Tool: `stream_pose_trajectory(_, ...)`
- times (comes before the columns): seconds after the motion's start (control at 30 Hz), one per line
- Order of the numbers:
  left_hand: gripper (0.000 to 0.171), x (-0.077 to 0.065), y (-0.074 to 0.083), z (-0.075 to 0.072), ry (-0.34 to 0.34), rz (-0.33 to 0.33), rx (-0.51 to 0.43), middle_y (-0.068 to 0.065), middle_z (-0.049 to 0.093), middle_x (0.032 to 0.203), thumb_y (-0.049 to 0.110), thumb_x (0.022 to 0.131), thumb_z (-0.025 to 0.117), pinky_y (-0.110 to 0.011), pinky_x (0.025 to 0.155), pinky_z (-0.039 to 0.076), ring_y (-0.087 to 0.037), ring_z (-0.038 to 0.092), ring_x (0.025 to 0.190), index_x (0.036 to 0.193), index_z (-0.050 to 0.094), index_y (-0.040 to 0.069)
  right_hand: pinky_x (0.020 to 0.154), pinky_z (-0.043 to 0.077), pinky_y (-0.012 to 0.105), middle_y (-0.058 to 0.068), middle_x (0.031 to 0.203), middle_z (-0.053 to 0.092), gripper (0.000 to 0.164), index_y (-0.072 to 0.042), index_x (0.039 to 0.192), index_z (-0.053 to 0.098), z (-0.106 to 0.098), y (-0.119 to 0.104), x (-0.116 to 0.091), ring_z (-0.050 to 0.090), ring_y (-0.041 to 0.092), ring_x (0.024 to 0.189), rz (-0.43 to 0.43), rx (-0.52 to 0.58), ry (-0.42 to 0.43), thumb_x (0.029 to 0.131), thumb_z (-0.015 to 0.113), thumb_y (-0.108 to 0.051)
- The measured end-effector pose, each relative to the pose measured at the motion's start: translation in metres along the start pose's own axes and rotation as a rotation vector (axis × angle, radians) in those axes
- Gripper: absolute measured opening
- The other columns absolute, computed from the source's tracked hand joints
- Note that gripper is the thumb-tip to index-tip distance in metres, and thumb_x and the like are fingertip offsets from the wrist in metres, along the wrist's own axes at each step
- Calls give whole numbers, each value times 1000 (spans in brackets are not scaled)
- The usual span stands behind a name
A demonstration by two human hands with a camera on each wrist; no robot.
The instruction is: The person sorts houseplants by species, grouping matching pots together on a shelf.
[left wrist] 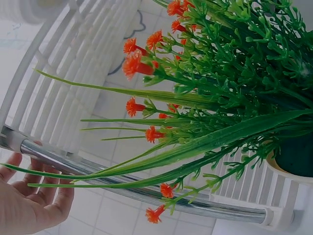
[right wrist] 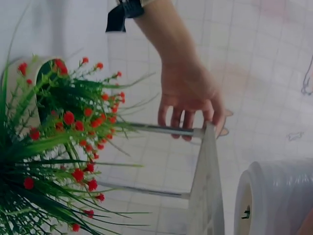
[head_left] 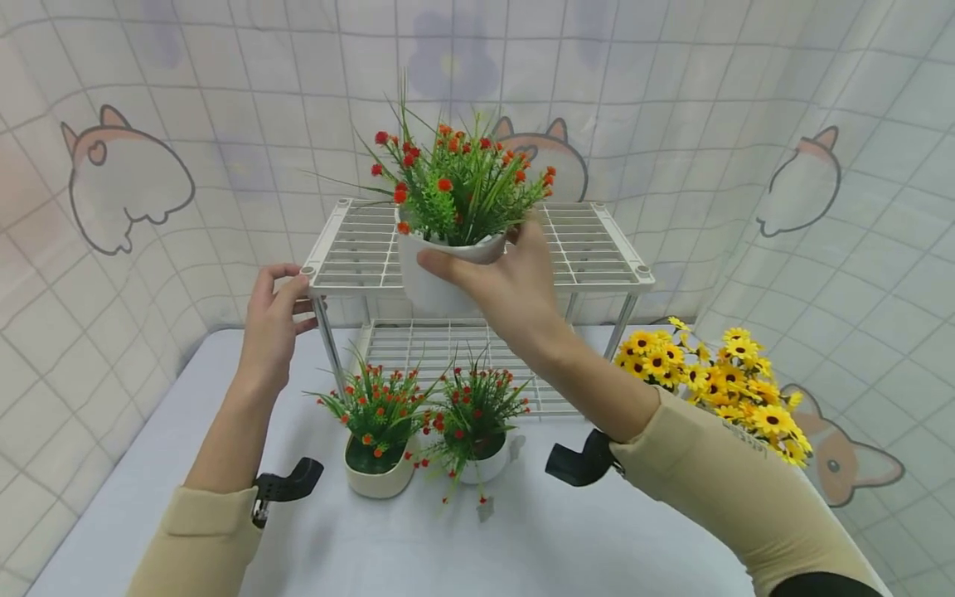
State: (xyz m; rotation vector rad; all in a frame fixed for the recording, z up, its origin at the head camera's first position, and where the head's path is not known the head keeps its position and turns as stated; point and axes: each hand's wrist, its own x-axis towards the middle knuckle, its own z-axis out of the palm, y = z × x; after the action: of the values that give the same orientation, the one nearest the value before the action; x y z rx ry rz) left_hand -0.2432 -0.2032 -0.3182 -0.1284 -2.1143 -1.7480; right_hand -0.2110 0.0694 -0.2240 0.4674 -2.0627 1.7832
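Note:
My right hand (head_left: 515, 286) grips a white pot (head_left: 440, 274) by its rim and side, thumb on the near face. Grass and small red-orange flowers (head_left: 462, 178) fill the pot. It is held above the front of the white wire rack's top shelf (head_left: 589, 249); the right wrist view shows a gap between the pot's underside (right wrist: 247, 205) and the shelf. My left hand (head_left: 276, 319) holds the rack's front left corner, with thumb at the top edge and fingers by the metal post (right wrist: 161, 129).
Two more potted red-flowered plants stand before the lower shelf (head_left: 448, 332): one in an oval cream pot (head_left: 379, 481), one in a white pot (head_left: 485, 471). Yellow flowers (head_left: 716, 381) stand right of the rack. A patterned curtain (head_left: 261, 166) hangs behind the white table (head_left: 559, 547).

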Motion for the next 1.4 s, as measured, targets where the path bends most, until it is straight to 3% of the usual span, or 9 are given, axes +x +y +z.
stream_pose_trajectory(0.2,28,1,-2,2,-1,-21,-27,-7,63,122,35,110,41,-36,89,47,-23,61,108,131,46,18,91,53,29,2,130,57,87,-9,139,45,17,13,25,59,14,115,46,44,48,72,96,-27)
stream_pose_trajectory(0.4,26,3,-5,1,10,-26,-55,0,61,116,34,110,41,-36,88,46,-21,60,107,130,46,19,90,53,30,2,129,56,91,-10,142,41,38,21,48,60,16,113,129,97,42,71,97,-25)
stream_pose_trajectory(0.5,26,3,-5,1,11,-24,-54,0,61,116,34,110,40,-36,88,45,-22,60,108,130,46,19,92,51,27,0,129,54,93,-11,143,41,50,24,56,58,14,114,150,67,37,71,97,-28)
stream_pose_trajectory(0.7,25,1,-4,1,12,-28,-49,1,59,117,34,110,40,-36,89,45,-21,60,109,130,46,20,93,47,22,-2,126,54,92,-8,140,44,75,27,66,56,11,113,111,-36,52,70,97,-36)
stream_pose_trajectory(0.9,24,1,-3,1,5,-28,-69,0,58,117,34,110,41,-35,89,44,-18,60,106,129,46,20,88,48,23,-1,127,51,99,-11,146,35,95,29,73,56,11,109,129,-91,47,73,94,-43)
stream_pose_trajectory(1.1,25,2,-3,3,0,-49,-101,-1,58,117,35,110,42,-36,89,44,-20,59,107,129,47,20,88,47,21,2,132,49,100,-9,148,34,101,34,84,54,12,113,109,-187,46,75,91,-47)
stream_pose_trajectory(1.4,29,2,-4,-1,-9,-47,-81,-1,57,118,34,111,40,-36,90,44,-18,59,108,133,44,17,99,41,23,6,148,40,102,-8,155,33,100,36,88,45,15,128,95,-312,10,79,86,-52)
